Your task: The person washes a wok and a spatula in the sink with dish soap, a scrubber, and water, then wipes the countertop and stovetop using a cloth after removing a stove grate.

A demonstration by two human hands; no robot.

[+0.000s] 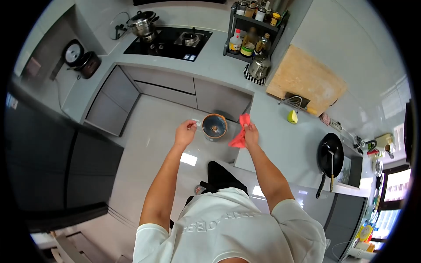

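My right hand (251, 133) grips a red cloth (239, 138), which hangs down beside the counter's front edge. Out over the floor, my left hand (186, 132) has its fingertips pinched together; whether anything small is between them I cannot make out. Between the two hands, lower down, a trash bin (214, 137) with an orange rim stands on the floor. Its liner looks dark, and some brownish scraps lie at the bottom. A cut piece of green fruit (292, 116) rests on the counter to the right of the cloth.
The pale counter (274, 144) runs along the right and back. On it are a black wok (329, 151) with a spatula, a wooden cutting board (307, 79), a kettle (259, 68), a spice rack (252, 37), a gas stove (169, 43) with a pot (142, 27), and a rice cooker (87, 65).
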